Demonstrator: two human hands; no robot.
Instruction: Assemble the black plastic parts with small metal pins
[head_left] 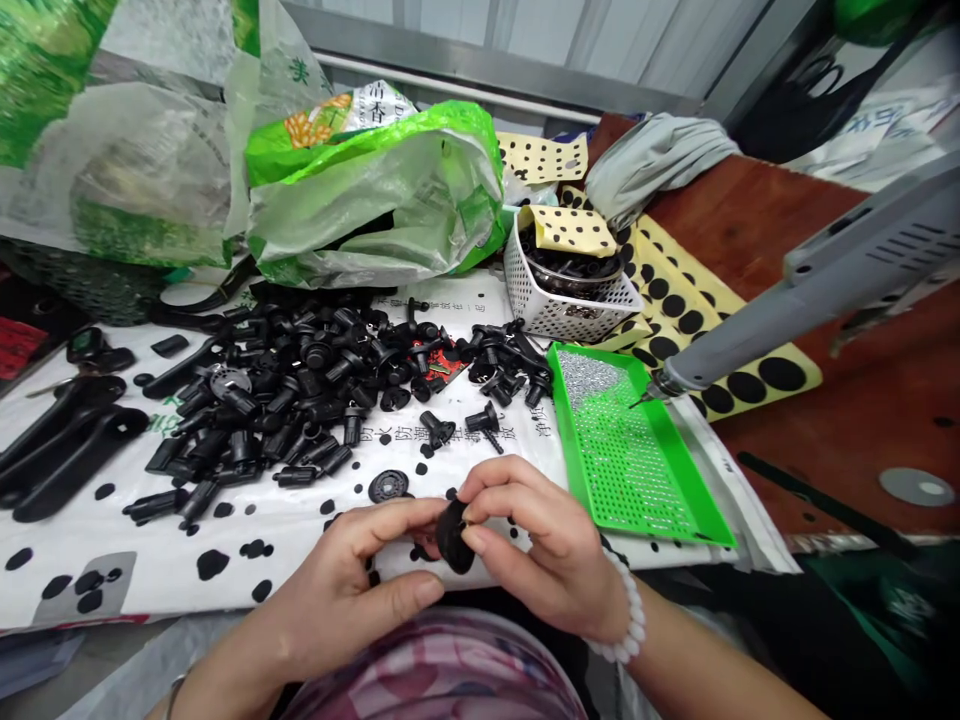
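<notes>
Close to the table's front edge, a small black round plastic part (454, 538) stands tilted on edge between my two hands. My left hand (352, 575) steadies it from the left, its fingers curled at the far side and its thumb lying apart from it. With thumb and fingertips, my right hand (544, 540) pinches the part's right side; anything smaller under those fingertips is hidden. Just behind lies a black slotted disc (388, 486). Two loose black fittings (437, 428) and a black screw-like piece (491, 438) rest farther back.
A heap of black plastic fittings (300, 375) covers the left-centre. Black handles (82, 450) lie far left. At right, a green tray (694, 490) holds small silver screws, under a grey electric screwdriver (810, 270). Behind are a white basket (555, 315), sticker sheets and green bags (375, 200).
</notes>
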